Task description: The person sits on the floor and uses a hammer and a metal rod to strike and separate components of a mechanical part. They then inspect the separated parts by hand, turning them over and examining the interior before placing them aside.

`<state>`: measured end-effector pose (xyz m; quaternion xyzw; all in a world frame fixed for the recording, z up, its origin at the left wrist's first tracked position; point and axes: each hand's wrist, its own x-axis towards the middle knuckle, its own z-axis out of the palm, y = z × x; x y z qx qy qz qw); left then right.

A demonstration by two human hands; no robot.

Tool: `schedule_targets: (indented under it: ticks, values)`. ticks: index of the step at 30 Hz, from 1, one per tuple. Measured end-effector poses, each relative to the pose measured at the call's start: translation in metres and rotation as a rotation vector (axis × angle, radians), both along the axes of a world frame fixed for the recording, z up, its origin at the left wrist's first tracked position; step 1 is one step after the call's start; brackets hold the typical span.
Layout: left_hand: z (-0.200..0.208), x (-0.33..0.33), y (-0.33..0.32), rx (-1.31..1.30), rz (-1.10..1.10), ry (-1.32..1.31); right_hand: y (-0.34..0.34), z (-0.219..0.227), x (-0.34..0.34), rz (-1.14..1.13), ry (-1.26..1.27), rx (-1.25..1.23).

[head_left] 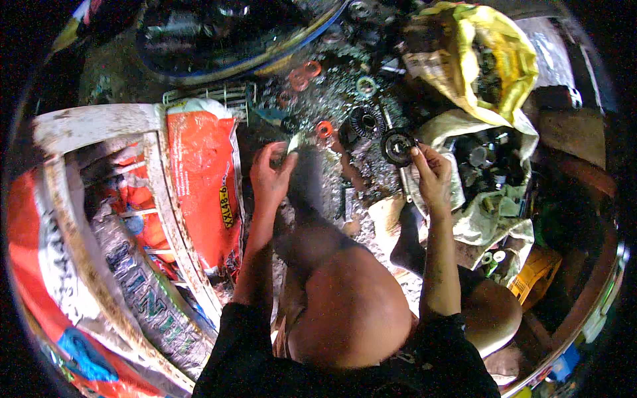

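Above the floor (371,189), the right hand (434,178) pinches a ring (393,152).

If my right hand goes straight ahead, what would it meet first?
Past the black round disc in the right hand, probably the thin silvery rod, then the black ribbed ring; depth is unclear.

Black characters (227,207) on a red pack (199,149), small white print (180,189) beside, large green letters (147,292) on a grey bag (114,232)
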<state>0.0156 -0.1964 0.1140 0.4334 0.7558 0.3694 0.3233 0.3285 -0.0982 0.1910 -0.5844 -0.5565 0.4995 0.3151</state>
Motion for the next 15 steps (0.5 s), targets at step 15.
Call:
schedule_targets:
  ticks: [15]
  values:
    - [0.363, 0.083, 0.003, 0.826, -0.617, 0.289, -0.076, 0.301, 0.042, 0.276, 0.301, 0.238]
